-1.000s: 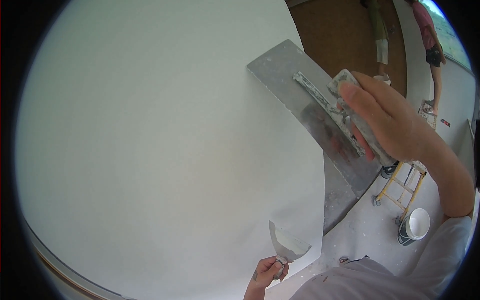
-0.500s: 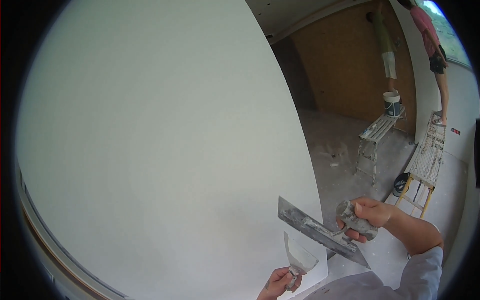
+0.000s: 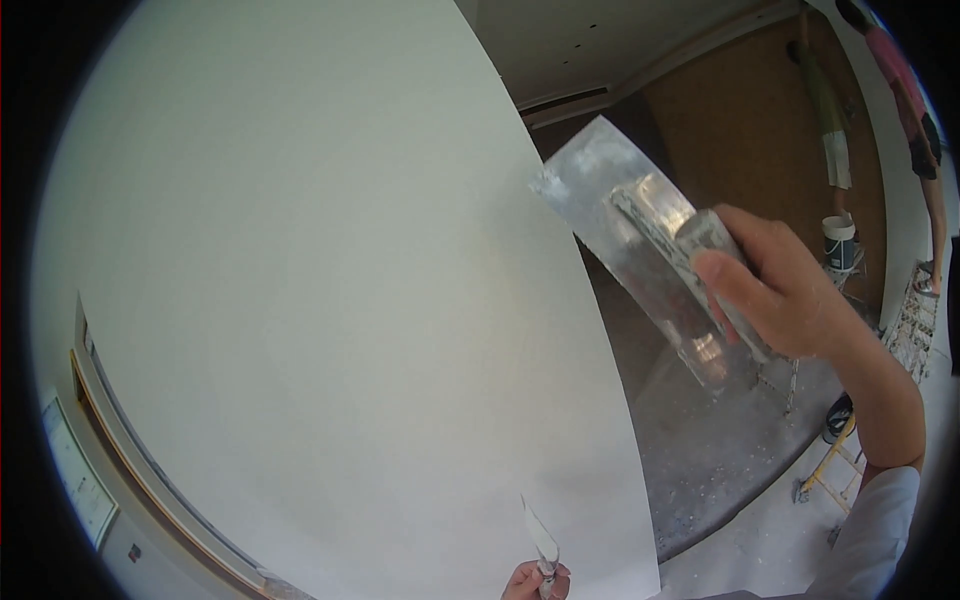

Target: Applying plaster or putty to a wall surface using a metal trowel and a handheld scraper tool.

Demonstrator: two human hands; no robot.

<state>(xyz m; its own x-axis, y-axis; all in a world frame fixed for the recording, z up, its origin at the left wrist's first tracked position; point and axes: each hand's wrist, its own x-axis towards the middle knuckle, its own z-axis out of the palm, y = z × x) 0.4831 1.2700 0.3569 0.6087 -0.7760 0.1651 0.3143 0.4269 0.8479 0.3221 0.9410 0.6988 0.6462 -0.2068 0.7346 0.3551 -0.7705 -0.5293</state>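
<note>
My right hand (image 3: pixel 770 290) grips the handle of a wide steel finishing trowel (image 3: pixel 590 180), raised at the right edge of the white wall surface (image 3: pixel 300 250); I cannot tell whether the blade touches it. The trowel is smeared with grey-white residue. Low at the bottom, my left hand (image 3: pixel 525 582) is closed on the handle of a putty knife (image 3: pixel 541 530), its blade upright, turned nearly edge-on, with pale material on it.
Two other people stand at the back right: one in green (image 3: pixel 830 120), one in pink (image 3: pixel 895 75) on a spattered platform (image 3: pixel 912 320) with yellow legs. A bucket (image 3: pixel 839 250) stands on a stand. A framed opening (image 3: pixel 160 480) runs along the lower left.
My right hand and trowel dropped low half a second ago and are now raised again, up and leftward. The putty knife has turned toward edge-on and sits slightly lower. The view has shifted.
</note>
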